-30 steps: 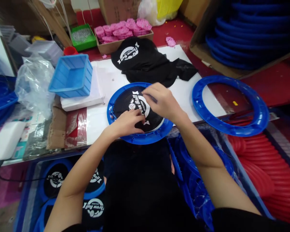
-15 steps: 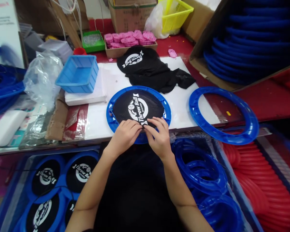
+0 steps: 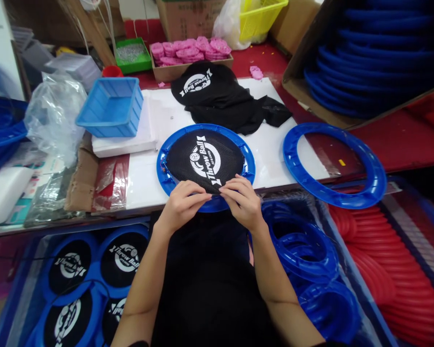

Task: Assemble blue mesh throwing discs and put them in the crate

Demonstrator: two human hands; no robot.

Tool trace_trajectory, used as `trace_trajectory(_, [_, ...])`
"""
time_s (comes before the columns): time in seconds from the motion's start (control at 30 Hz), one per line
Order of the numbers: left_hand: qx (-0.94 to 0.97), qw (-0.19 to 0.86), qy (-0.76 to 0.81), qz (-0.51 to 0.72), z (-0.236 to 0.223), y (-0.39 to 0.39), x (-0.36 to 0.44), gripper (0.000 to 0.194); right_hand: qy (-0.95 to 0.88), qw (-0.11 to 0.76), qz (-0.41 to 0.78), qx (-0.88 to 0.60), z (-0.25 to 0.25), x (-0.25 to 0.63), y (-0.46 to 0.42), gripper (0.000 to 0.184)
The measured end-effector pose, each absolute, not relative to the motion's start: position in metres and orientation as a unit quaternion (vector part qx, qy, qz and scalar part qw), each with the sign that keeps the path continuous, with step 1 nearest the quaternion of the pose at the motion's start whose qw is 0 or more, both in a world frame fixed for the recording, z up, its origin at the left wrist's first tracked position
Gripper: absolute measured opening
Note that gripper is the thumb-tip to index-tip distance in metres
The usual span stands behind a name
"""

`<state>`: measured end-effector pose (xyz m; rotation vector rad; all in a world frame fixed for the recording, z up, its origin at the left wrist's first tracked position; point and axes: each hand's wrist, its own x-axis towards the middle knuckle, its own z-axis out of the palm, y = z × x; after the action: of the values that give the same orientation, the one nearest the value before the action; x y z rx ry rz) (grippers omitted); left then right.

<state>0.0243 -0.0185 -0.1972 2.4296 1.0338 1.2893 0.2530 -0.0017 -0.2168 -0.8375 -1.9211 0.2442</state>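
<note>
Black mesh with white lettering, front and centre: the net point(image 3: 188, 166) lies inside a blue ring point(image 3: 250, 159) at the table's point(image 3: 401, 140) front edge, right before our body. Both hands are at its near side, just beside each other, left hand point(image 3: 183, 202) and right hand point(image 3: 245, 200) each pinched thumb to finger, clamped, as far as we can tell, on the net's near edge.

Here's our worry: let that pinch go slack and the mesh could slip out of line; press too hard at the rim and the ring might tip towards our lap. Off to our right, a second ring point(image 3: 290, 154) juts past the table edge, and a stray elbow could send it down.

Under our work, a white sheet point(image 3: 141, 180) covers part of the red tabletop. Black cloth point(image 3: 224, 108) lies heaped behind, pink pieces point(image 3: 191, 52) fill a low box beyond, a blue tray point(image 3: 108, 129) sits left, and a tilted carton of blue hoops point(image 3: 369, 62) looms right. Below, blue-rimmed nets point(image 3: 70, 265) lie left, ribbed red stacks point(image 3: 408, 274) right.
</note>
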Motion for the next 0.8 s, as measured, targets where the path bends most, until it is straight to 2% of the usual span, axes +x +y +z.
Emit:
trace_trajectory(0.27, [0.824,0.052,0.402,0.396,-0.196,-0.018,0.031,0.011,-0.812,0.452,0.095,-0.357,-0.215,0.254,-0.003,0.018])
trace_trajectory(0.47, [0.842,-0.009,0.386,0.377,-0.193,-0.019,0.034,0.015,-0.801,0.472,0.054,-0.363,-0.217,0.248,-0.004,0.016])
trace_trajectory(0.7, [0.854,-0.023,0.382,0.353,-0.195,-0.019,0.034,0.015,-0.774,0.495,0.066,-0.389,-0.221,0.241,-0.005,0.015])
trace_trajectory(0.8, [0.85,-0.015,0.376,0.368,-0.196,-0.019,0.032,0.016,-0.79,0.479,0.07,-0.375,-0.22,0.245,-0.003,0.014])
